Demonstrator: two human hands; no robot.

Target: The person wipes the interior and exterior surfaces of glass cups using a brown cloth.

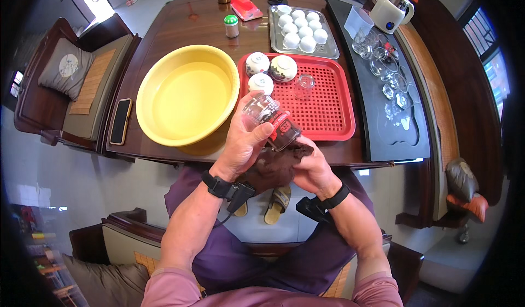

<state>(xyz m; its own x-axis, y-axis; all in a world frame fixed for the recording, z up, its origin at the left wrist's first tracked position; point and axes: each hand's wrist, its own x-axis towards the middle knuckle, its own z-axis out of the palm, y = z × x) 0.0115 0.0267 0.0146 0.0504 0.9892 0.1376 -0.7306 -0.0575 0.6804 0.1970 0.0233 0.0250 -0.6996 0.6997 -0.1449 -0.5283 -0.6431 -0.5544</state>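
Observation:
My left hand (246, 137) grips a clear glass jar (268, 116) that bears a red label with writing. The jar is tilted, one end towards my right hand (313, 165). A dark brown cloth (275, 165) is bunched in my right hand against that lower end and hangs below the table edge. Just beyond the jar, a red perforated tray (328, 114) carries three patterned white porcelain pieces, one of them a rounded cup (284, 68), and a small upturned glass (304, 86). Left of my hands stands a yellow plastic basin (149, 118) with liquid in it.
Behind the red tray, a metal tray (334, 52) holds several upturned white cups (305, 32). On the right, a black tea board (377, 143) bears glassware (385, 67) and an electric kettle (389, 11). A phone (121, 121), a green-capped container (231, 26) and a red packet (246, 7) also lie about.

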